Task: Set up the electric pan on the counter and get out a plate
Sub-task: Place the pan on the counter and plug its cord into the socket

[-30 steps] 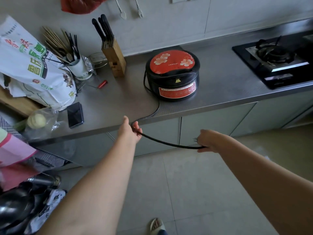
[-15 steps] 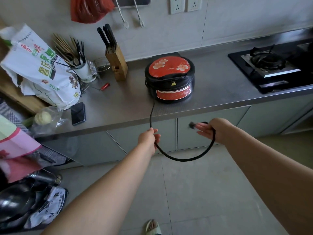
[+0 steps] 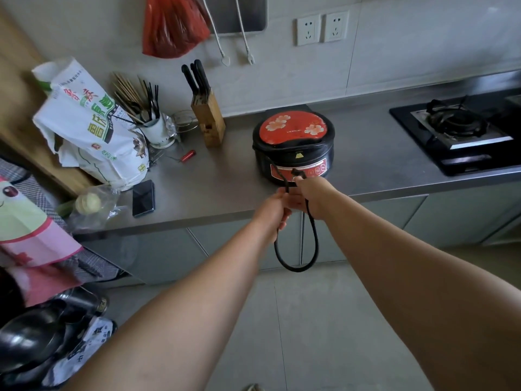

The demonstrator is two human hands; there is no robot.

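Electric pan sits mid-counter, lid shut. Both hands meet at the counter edge: left hand and right hand each closed around its black power cord, looped below. Knife block, phone left; gas stove right; wall sockets above.

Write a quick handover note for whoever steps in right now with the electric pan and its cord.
Left hand: closed on the black power cord, just off the counter edge.
Right hand: holds the cord near its plug, close to the left hand; a loop of cord hangs below both.
The round black electric pan with the red flowered lid sits on the grey counter, lid shut.
Done: pan placed.
Left: plug in, probably at the white wall sockets above; fetch a plate, none in view.
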